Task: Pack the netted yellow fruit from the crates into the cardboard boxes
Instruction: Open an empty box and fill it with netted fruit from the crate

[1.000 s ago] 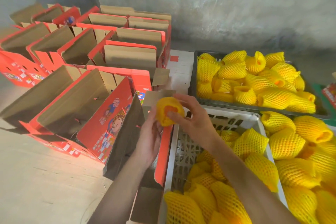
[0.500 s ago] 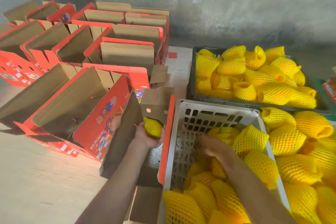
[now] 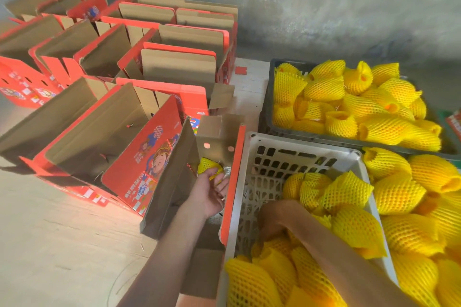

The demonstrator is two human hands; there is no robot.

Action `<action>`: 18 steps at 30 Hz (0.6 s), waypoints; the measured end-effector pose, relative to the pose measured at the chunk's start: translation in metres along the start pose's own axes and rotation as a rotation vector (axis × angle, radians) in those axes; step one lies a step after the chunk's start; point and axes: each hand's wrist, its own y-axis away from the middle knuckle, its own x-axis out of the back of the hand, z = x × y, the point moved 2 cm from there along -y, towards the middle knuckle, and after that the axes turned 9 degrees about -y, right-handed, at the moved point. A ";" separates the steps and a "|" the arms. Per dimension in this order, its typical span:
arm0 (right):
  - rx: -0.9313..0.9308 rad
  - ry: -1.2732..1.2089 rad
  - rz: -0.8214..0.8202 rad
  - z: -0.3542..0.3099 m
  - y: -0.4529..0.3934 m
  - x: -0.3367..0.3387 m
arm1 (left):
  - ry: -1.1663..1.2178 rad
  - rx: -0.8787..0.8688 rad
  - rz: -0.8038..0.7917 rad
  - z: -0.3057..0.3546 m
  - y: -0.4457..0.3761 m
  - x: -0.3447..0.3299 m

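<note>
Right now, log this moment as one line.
left hand: setting netted fruit in nearest box | right hand: reaching into white crate | grip unclear

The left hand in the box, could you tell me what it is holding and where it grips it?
The left hand has its fingertips on one netted fruit, touching the near side; a closed grip cannot be confirmed.
</note>
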 end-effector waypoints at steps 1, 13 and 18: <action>0.004 0.021 0.021 -0.002 -0.002 0.000 | 0.015 0.004 -0.001 0.000 0.002 0.000; -0.116 0.054 -0.092 -0.018 -0.017 -0.015 | 0.165 -0.001 0.016 -0.017 0.009 0.012; -0.111 0.123 -0.025 -0.030 -0.016 -0.028 | 0.071 -0.020 0.033 -0.017 0.014 0.010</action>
